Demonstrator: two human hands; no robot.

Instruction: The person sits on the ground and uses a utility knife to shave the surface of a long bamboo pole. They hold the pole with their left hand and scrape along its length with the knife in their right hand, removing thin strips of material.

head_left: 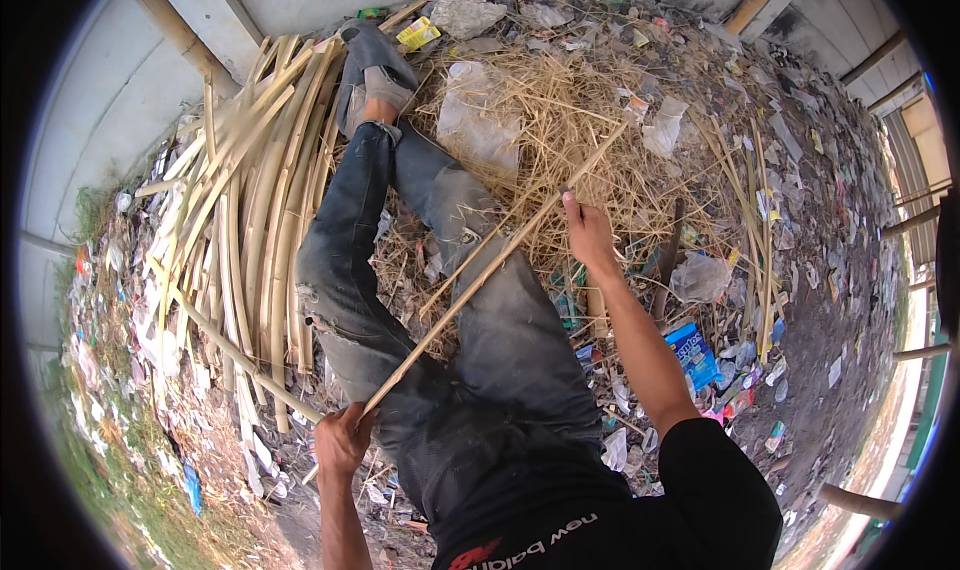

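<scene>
A long, thin bamboo strip (pixel 490 272) slants across my thighs, its far end up and to the right. Near its lower end my left hand (pixel 343 438) is closed around it. A second bamboo piece (pixel 245 360) runs from the left up to that same hand; I cannot tell whether it is gripped too. Higher up, my right hand (pixel 590 236) is closed against the strip, thumb up. A small dark edge shows at the thumb, too small to name, and what the fingers hold is hidden. Another thin strip (pixel 462 268) lies beside the long one.
A pile of split bamboo strips (pixel 265 210) lies left of my outstretched legs (pixel 350 230). Straw-like shavings (pixel 570 120) cover the ground beyond my knees. Litter and a blue wrapper (pixel 693 356) lie at right. A pale wall (pixel 300 10) with bamboo posts stands at the far side.
</scene>
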